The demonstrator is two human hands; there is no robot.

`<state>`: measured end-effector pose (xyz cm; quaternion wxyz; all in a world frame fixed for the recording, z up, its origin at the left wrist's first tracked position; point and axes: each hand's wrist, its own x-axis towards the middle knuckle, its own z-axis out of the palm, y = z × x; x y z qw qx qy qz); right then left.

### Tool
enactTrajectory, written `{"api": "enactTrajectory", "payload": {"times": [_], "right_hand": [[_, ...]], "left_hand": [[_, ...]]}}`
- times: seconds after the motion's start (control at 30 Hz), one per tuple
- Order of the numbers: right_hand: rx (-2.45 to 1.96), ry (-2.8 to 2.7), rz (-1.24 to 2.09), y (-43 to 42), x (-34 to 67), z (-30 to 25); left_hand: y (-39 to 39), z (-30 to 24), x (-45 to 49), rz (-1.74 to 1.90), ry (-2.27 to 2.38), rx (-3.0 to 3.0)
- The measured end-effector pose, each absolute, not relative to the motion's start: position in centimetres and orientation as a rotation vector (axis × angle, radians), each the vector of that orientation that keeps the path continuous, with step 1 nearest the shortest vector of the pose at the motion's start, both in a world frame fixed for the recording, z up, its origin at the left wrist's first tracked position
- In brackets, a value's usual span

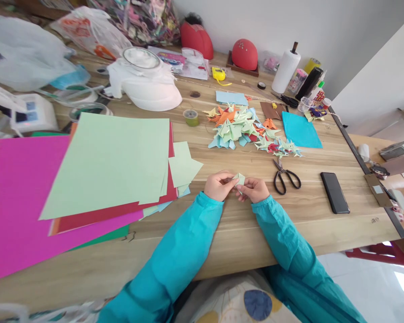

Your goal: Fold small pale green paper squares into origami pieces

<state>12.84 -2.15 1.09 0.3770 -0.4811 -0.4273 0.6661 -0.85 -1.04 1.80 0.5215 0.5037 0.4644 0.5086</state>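
Both hands are closed in a fingertip pinch on one small pale green folded paper piece (239, 179): left hand (218, 185) on its left side, right hand (256, 189) on its right. The piece sits just above the wooden worktop (242, 233). Black-handled scissors (285, 176) lie at 3 o'clock, a pile of folded green, orange and blue paper shapes (245, 128) at 12 o'clock, and a stack of large coloured paper sheets (97, 179) at 9 o'clock.

We pinch a small folded green paper (239, 180) between our left hand (218, 185) and right hand (255, 189), above the counter (242, 233), scissors (284, 176) just right.
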Motion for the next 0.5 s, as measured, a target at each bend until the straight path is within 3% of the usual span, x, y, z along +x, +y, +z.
{"api": "enactTrajectory", "payload": {"times": [0.5], "right_hand": [[-1.109, -1.008, 1.829, -2.33, 13.18, 1.24]], "left_hand": [[-1.04, 1.4, -0.99, 1.311, 1.181, 1.238]]}}
